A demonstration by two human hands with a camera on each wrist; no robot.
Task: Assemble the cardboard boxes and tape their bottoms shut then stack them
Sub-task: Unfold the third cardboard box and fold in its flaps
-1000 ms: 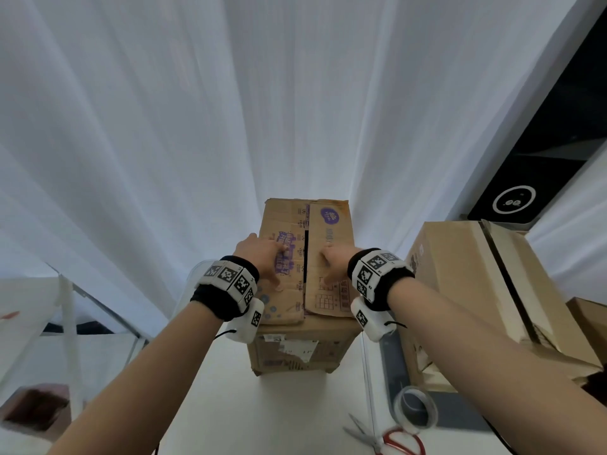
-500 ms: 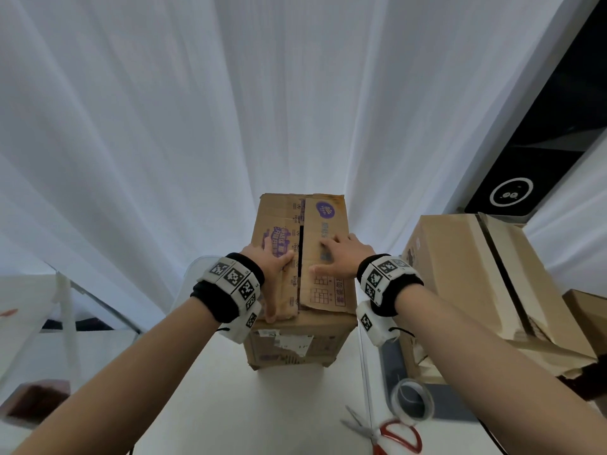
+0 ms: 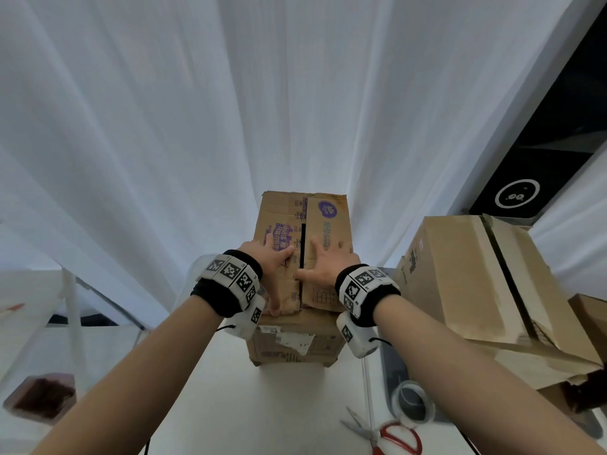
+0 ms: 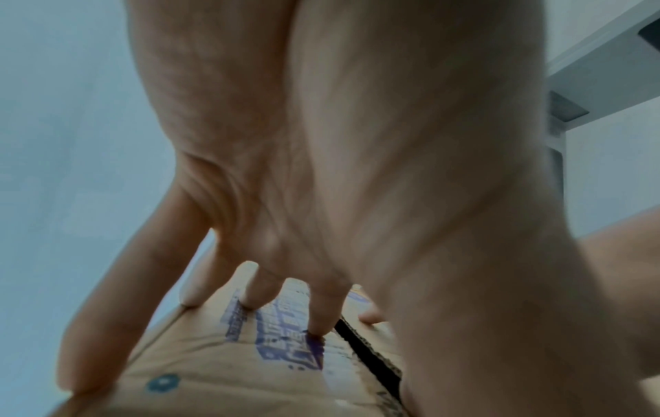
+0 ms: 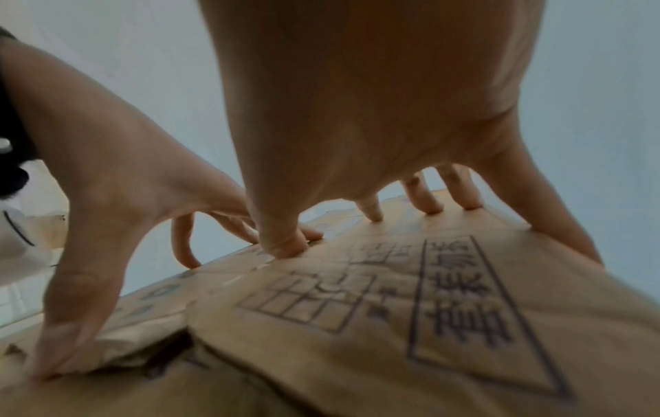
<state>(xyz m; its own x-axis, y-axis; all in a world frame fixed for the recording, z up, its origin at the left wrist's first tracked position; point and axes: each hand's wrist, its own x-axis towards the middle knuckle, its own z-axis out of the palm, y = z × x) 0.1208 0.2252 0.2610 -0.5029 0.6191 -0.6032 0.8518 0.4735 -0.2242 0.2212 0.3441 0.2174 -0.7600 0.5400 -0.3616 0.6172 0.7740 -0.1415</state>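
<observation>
Box: a brown cardboard box point(image 3: 292, 344) with purple print stands on the white tabletop point(image 3: 230, 405), near the far edge, in front of a white curtain point(image 3: 164, 126).
Flaps: the two top flaps are folded down and lie almost flat. A thin dark gap point(image 3: 302, 244) runs between them down the middle.
Left hand: the left hand point(image 3: 274, 262) lies on the left flap point(image 3: 279, 224). Its fingers are spread out and straight, and the tips push down on the cardboard. The thumb reaches back to the near edge of that flap.
Right hand: the right hand point(image 3: 328, 264) lies on the right flap point(image 3: 328, 221). Its fingers are spread out too, with the tips pressing down. The thumb sits right at the gap.
Hands together: they are side by side, one on each side of the gap, close but not touching.
Wrists: each wrist has a black band with white blocks and black square marks.
Other boxes: a bigger brown box point(image 3: 460, 290) sits tilted at the right side of the tabletop, well apart from the hands. One more brown box point(image 3: 591, 313) peeks in at the right edge of the view.
Tape: a roll of clear tape point(image 3: 412, 402) lies near the front right edge of the tabletop.
Scissors: scissors with red handles point(image 3: 384, 435) lie just beside the tape, on its near side.
</observation>
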